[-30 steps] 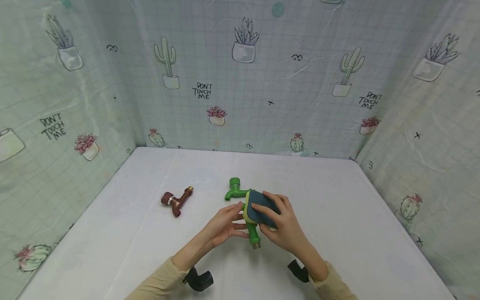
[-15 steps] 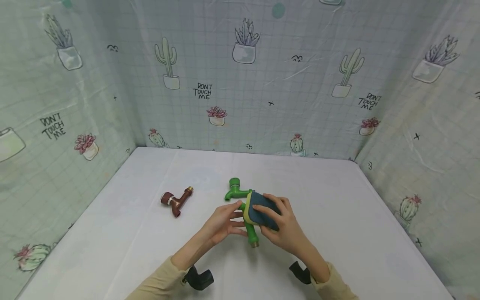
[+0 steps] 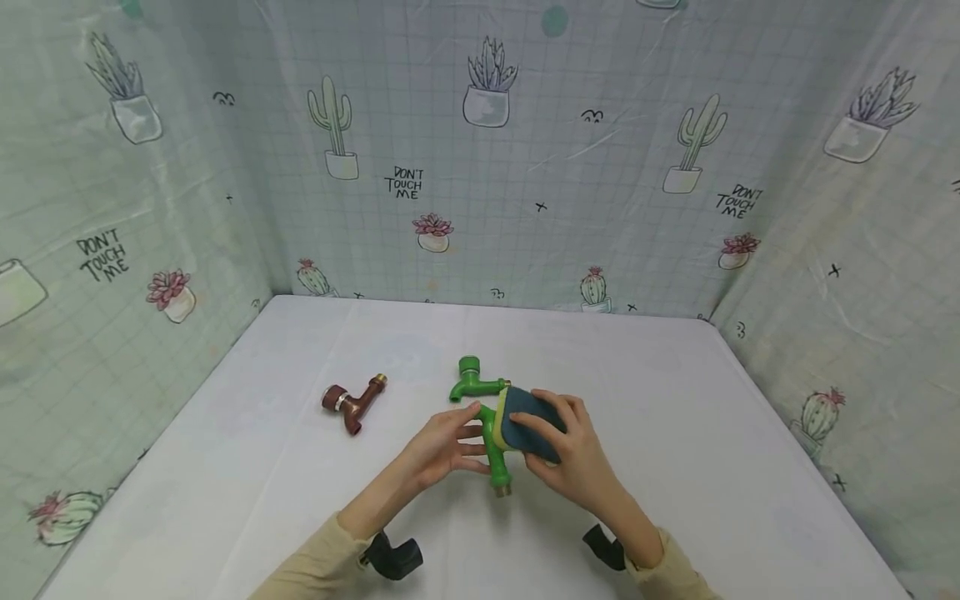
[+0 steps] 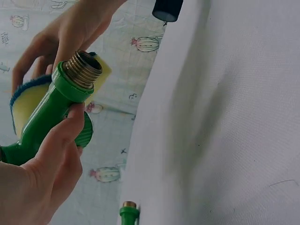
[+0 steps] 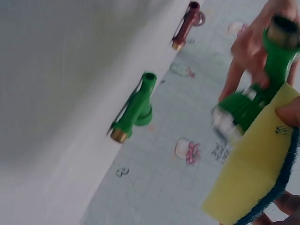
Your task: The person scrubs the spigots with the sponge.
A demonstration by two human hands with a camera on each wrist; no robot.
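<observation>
My left hand (image 3: 442,450) grips a green tap (image 3: 495,454) held up over the table, its brass threaded end pointing toward me. In the left wrist view the thumb presses along the body of the tap (image 4: 40,119), just below the threads. My right hand (image 3: 577,458) holds a sponge (image 3: 529,425), yellow on one side with a dark blue scouring layer on the other. Its yellow face is turned to the tap and right against it in the head view. The fingers spread over the blue side, and the thumb lies on the yellow edge in the right wrist view.
A second green tap (image 3: 477,386) lies just beyond the hands on the white table (image 3: 637,375). Farther left is a brown tap (image 3: 356,404) with a brass end. Black curved pieces (image 3: 395,557) show beneath the wrists. Cactus-print cloth walls (image 3: 480,183) surround the table.
The sponge has shifted slightly right, uncovering more of the held tap. The tap's threaded end has swung a little left. Both grips stay the same, and the lying taps have not moved.
</observation>
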